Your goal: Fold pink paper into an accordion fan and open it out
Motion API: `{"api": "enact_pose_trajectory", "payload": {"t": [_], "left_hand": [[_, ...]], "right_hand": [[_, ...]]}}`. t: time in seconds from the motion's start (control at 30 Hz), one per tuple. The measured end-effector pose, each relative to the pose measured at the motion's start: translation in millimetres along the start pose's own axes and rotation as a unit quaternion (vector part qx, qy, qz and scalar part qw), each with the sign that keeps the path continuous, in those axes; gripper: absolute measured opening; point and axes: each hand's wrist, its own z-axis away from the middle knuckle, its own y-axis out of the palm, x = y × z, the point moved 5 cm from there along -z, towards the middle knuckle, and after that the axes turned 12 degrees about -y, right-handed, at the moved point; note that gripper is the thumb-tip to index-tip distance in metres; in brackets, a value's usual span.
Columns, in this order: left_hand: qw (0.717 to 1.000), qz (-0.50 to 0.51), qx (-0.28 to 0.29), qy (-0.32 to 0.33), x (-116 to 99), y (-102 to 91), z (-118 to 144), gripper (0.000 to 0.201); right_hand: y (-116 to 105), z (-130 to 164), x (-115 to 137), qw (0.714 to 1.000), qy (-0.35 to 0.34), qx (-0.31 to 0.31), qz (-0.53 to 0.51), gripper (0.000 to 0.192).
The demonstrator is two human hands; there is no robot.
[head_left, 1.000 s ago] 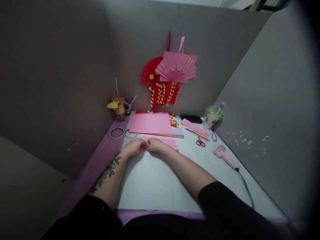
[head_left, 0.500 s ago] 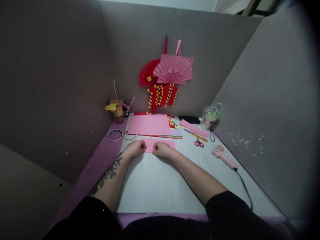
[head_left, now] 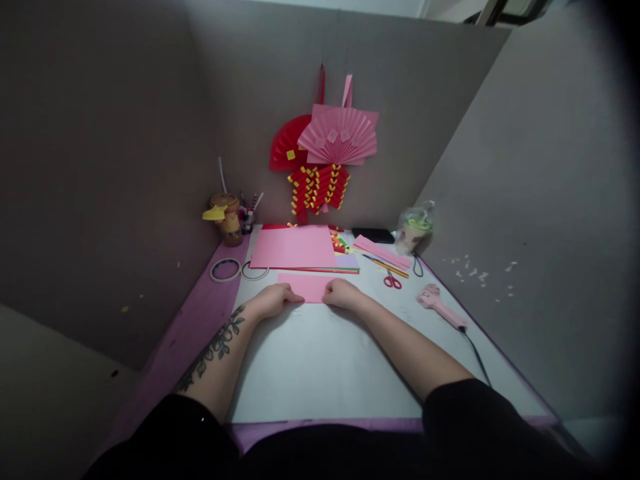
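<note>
Hands spread apart along pink paper (head_left: 311,287); pens in cup (head_left: 246,220).

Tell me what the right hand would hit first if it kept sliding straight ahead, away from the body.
Probably the stack of coloured sheets, just beyond the small pink paper the right hand presses. Depth is hard to judge; it may pass the stack's right corner.

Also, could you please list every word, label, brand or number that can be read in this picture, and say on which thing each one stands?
None can be read.
The brown jar bears a yellow tag, too blurred to show any writing.
The pink sheet between the left hand and right hand is plain.
The pink glue gun, red scissors and paper fans show no text.
</note>
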Motion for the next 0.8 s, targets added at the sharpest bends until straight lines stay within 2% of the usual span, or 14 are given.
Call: {"api": "enact_pose_trajectory", "payload": {"t": [0.13,0.27,0.33,0.37,0.4,0.47,0.53,0.63,0.7,0.8], "left_hand": [[0.997,-0.064,0.014,0.032,-11,0.1,4,0.034],[0.99,-0.139,0.005,0.015,-20,1.6,4,0.038],[0.986,-0.167,-0.004,0.015,-22,4.0,3,0.037],[0.984,-0.176,-0.008,0.017,-22,5.5,3,0.037],[0.983,-0.181,-0.01,0.018,-22,7.0,2,0.036],[0.983,-0.185,-0.013,0.017,-21,8.7,2,0.035],[0.983,-0.184,-0.018,0.012,-21,7.4,3,0.036],[0.984,-0.176,-0.023,-0.03,-23,-2.0,8,0.038],[0.98,-0.173,-0.02,-0.091,-21,-11.5,13,0.041],[0.966,-0.181,-0.009,-0.183,-14,-24.5,22,0.042]], "right_hand": [[-8,5,-6,1.0,-0.004,-0.005,0.03,0.018],[-8,16,3,0.997,-0.021,-0.035,0.058,0.02],[-3,24,18,0.992,-0.063,-0.069,0.081,0.025],[1,29,29,0.984,-0.11,-0.092,0.103,0.029],[8,34,39,0.975,-0.16,-0.097,0.122,0.032],[18,43,50,0.963,-0.198,-0.103,0.148,0.038],[22,50,46,0.964,-0.183,-0.095,0.166,0.041],[18,61,22,0.972,-0.119,-0.075,0.187,0.043],[13,68,5,0.975,-0.086,-0.068,0.193,0.043],[9,74,-9,0.977,-0.074,-0.066,0.191,0.043]]}}
